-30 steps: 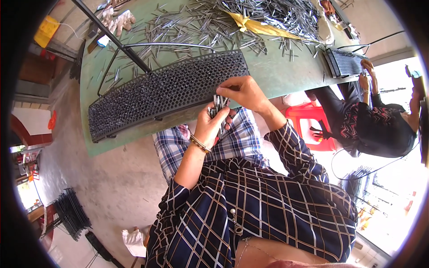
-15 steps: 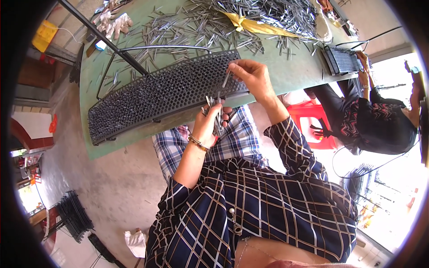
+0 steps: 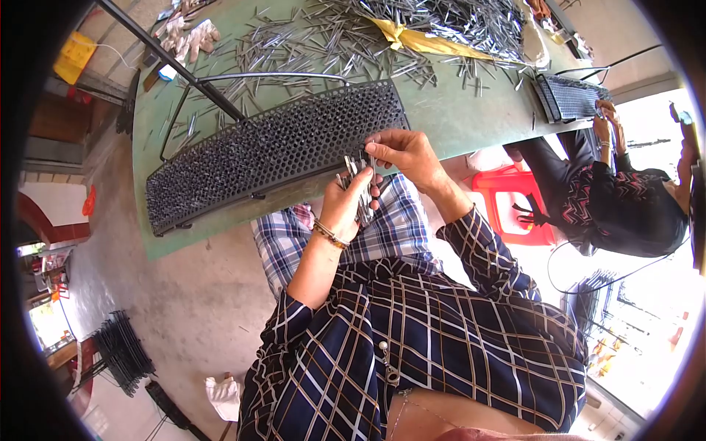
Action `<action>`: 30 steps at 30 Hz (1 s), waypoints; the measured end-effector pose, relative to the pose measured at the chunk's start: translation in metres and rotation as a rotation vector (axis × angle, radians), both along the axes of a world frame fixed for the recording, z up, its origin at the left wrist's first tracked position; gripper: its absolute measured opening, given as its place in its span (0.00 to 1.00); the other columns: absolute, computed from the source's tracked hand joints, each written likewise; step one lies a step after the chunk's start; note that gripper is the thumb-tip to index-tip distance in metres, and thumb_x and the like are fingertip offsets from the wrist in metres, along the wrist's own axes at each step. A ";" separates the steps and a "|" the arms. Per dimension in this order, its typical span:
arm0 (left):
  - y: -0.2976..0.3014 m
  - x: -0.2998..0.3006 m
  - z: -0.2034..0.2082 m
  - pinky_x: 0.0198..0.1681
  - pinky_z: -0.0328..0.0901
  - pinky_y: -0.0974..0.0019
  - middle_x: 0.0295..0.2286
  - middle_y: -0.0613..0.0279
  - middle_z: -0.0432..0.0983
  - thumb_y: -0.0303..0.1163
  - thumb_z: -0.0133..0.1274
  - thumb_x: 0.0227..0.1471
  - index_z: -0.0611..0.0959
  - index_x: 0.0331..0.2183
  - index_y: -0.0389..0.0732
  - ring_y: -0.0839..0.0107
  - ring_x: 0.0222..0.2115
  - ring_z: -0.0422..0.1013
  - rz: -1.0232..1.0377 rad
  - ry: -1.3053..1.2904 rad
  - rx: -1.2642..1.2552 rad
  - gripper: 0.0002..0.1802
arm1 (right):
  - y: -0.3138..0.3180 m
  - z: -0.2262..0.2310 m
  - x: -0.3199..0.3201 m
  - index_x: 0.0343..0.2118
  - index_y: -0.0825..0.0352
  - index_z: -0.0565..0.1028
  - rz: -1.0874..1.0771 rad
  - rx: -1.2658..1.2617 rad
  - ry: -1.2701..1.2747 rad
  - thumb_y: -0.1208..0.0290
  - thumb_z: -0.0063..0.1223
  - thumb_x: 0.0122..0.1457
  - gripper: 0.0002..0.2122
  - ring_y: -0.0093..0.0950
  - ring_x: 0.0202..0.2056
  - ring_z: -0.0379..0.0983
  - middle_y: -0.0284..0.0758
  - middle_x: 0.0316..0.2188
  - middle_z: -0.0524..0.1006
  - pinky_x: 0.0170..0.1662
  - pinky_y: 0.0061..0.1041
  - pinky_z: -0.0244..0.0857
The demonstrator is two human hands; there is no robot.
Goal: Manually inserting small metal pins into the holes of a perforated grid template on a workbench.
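Metal rods (image 3: 364,212) are bunched in the curled left hand (image 3: 344,204), seemingly for easy reach; one is pinched by the right hand (image 3: 412,156).

You can read no text, label, number or sign in view: none on the yellow thing (image 3: 74,56) at ten o'clock, the yellow strip (image 3: 434,44) at one, or the black holed tray (image 3: 294,140) at eleven.
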State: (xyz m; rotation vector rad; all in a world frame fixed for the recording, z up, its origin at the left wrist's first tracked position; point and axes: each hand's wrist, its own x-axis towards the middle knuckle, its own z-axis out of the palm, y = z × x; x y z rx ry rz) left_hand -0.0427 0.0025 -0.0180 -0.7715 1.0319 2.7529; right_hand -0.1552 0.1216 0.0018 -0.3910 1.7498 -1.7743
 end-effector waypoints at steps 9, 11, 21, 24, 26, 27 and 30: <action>-0.003 0.000 -0.005 0.20 0.65 0.74 0.27 0.64 0.73 0.33 0.53 0.52 0.77 0.35 0.40 0.77 0.25 0.69 0.035 -0.019 0.127 0.10 | 0.016 0.010 0.014 0.44 0.65 0.74 0.105 0.117 0.561 0.76 0.56 0.52 0.15 0.23 0.35 0.72 0.34 0.36 0.75 0.37 0.22 0.67; -0.006 0.002 -0.011 0.20 0.65 0.75 0.27 0.65 0.73 0.34 0.53 0.52 0.77 0.35 0.40 0.77 0.25 0.69 0.045 -0.021 0.162 0.10 | 0.021 0.010 0.018 0.43 0.64 0.75 0.175 0.082 0.778 0.78 0.57 0.49 0.16 0.26 0.37 0.72 0.34 0.38 0.75 0.39 0.24 0.67; -0.006 0.003 -0.018 0.17 0.65 0.75 0.24 0.67 0.72 0.34 0.53 0.52 0.77 0.34 0.39 0.77 0.21 0.69 0.002 -0.067 0.206 0.09 | 0.029 -0.002 0.026 0.36 0.61 0.76 0.227 0.175 1.467 0.74 0.57 0.38 0.17 0.26 0.34 0.72 0.31 0.41 0.72 0.36 0.25 0.65; -0.007 0.003 -0.018 0.17 0.65 0.75 0.23 0.67 0.72 0.34 0.53 0.51 0.78 0.33 0.39 0.77 0.20 0.69 -0.008 -0.090 0.204 0.09 | 0.030 -0.003 0.024 0.34 0.62 0.76 0.227 0.142 1.490 0.74 0.57 0.38 0.15 0.25 0.33 0.71 0.32 0.41 0.72 0.35 0.25 0.65; -0.007 0.003 -0.017 0.17 0.65 0.74 0.23 0.67 0.72 0.34 0.53 0.51 0.78 0.33 0.39 0.77 0.20 0.69 -0.016 -0.095 0.212 0.09 | 0.031 0.002 0.024 0.34 0.63 0.76 0.271 0.143 1.470 0.73 0.57 0.37 0.15 0.26 0.33 0.72 0.32 0.40 0.72 0.36 0.25 0.66; -0.007 0.004 -0.016 0.17 0.65 0.74 0.23 0.67 0.72 0.34 0.53 0.51 0.78 0.32 0.39 0.77 0.21 0.69 -0.025 -0.081 0.209 0.09 | 0.031 0.002 0.024 0.34 0.63 0.76 0.270 0.142 1.470 0.73 0.57 0.37 0.15 0.26 0.33 0.72 0.32 0.40 0.72 0.36 0.25 0.66; -0.005 0.004 -0.011 0.17 0.64 0.75 0.24 0.67 0.72 0.34 0.53 0.51 0.78 0.33 0.39 0.77 0.22 0.69 -0.033 -0.050 0.203 0.09 | 0.032 0.000 0.023 0.35 0.64 0.76 0.245 0.112 1.481 0.74 0.57 0.37 0.16 0.26 0.32 0.71 0.32 0.41 0.72 0.36 0.25 0.66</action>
